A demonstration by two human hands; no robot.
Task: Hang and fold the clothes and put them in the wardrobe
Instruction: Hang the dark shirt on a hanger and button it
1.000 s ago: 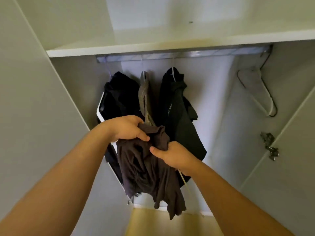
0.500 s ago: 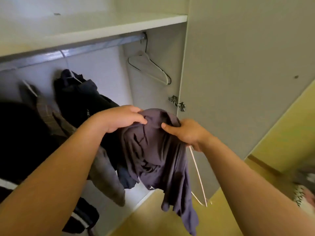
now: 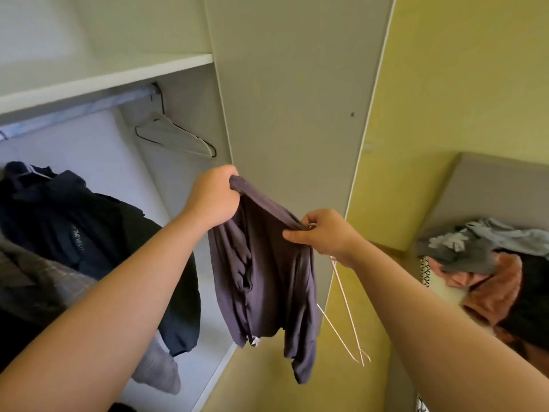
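Over at nine o'clock, dark clothes [image 3: 59,218] hang inside the wardrobe [image 3: 98,156], and a grey checked garment [image 3: 38,281] sits in front of them at eight. Up at ten runs the rail [image 3: 74,111] under the shelf [image 3: 104,78], with an empty hanger [image 3: 175,135] at its right end, close to the side wall. At twelve o'clock stands the open wardrobe door [image 3: 297,99].

Now the centre. Our left hand [image 3: 214,197] has its fingers curled tight round one end of the top edge of the purple garment [image 3: 261,278]. Our right hand [image 3: 323,233], at four o'clock from the left, pinches the other end between thumb and fingers. The hands are apart with the edge stretched between them. The rest of the cloth droops toward six o'clock, held in the air in front of the door's edge, outside the wardrobe.

A pale hanger [image 3: 344,307] dangles below the right hand toward five. Its hook seems to sit in those same fingers, though we cannot tell for sure.

Far out at three o'clock lies a pile of clothes [image 3: 481,257], with the yellow wall [image 3: 460,69] above at one.
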